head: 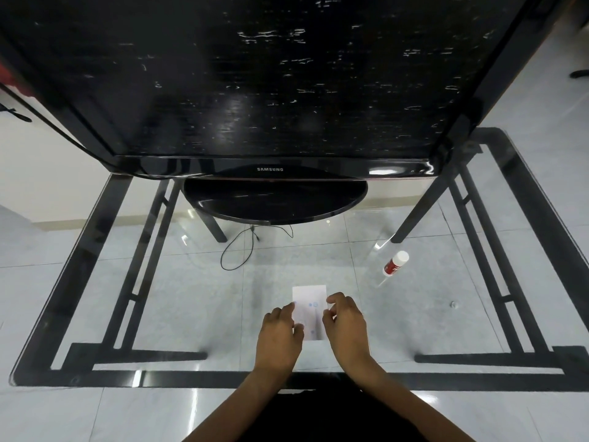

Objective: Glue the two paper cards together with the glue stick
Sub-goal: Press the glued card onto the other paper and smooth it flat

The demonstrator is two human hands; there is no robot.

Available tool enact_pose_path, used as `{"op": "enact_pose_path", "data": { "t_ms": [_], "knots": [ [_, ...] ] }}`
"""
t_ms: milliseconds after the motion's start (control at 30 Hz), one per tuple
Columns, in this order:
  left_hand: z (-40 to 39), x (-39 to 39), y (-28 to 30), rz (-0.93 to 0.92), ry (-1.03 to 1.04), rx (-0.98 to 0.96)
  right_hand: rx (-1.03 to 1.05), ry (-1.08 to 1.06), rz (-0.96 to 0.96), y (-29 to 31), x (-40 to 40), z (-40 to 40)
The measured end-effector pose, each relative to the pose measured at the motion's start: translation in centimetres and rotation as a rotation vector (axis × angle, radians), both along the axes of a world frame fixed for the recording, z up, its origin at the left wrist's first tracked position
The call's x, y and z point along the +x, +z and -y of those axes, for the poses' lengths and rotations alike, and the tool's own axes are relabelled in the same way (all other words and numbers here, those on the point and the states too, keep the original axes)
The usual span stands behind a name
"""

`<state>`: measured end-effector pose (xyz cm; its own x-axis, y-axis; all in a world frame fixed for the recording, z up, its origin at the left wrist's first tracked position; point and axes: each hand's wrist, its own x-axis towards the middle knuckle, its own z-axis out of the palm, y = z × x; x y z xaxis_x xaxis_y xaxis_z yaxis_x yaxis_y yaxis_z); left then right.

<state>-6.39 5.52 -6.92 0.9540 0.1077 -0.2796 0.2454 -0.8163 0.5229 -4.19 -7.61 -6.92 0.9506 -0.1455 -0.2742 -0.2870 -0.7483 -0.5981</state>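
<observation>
Glass forms the work surface: a clear table top [446, 314] on a black metal frame, with pale floor tiles visible through it. Across the upper half of the frame you see a large black Samsung television [271, 74] on an oval black stand [275, 199]. Below the stand, a thin black cable [242, 250] loops on the floor under the glass.

Locate the white paper card [310, 296] at lower centre of the frame, lying flat on the glass. It shows faint blue marks. You cannot tell from this view whether 1 card or 2 stacked cards lie there.

Your left hand [279, 336] rests at the card's left edge, fingers curled, with the fingertips touching the card. Your right hand [345, 323] is at the card's right edge, thumb and forefinger pinched on that edge. Both hands cover the card's lower corners.

The glue stick [395, 263] lies on its side at right of centre, above and to the right of the card and well apart from both hands. Its white cap points to the upper right; its body is red.
</observation>
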Motion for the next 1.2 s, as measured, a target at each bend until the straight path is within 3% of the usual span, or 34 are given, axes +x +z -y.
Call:
{"op": "enact_pose_path", "data": {
  "t_ms": [233, 500, 767, 933, 1200],
  "knots": [
    [0.0, 0.1, -0.2, -0.016, -0.056, 0.053, -0.188, 0.006, -0.029, -0.2, 1.9, 0.1],
    [0.0, 0.3, -0.2, -0.034, -0.123, 0.120, -0.166, -0.015, -0.205, 0.1, 5.2, 0.5],
    [0.1, 0.4, -0.1, 0.000, -0.126, 0.105, -0.191, 0.172, 0.051, -0.1, 3.6, 0.6],
    [0.0, 0.7, 0.0, -0.022, -0.171, 0.124, -0.230, 0.266, 0.046, -0.3, 3.5, 0.9],
    [-0.9, 2.5, 0.3, -0.107, -0.161, -0.008, -0.314, 0.338, 0.050, -0.6, 3.5, 1.3]
  ]
}}
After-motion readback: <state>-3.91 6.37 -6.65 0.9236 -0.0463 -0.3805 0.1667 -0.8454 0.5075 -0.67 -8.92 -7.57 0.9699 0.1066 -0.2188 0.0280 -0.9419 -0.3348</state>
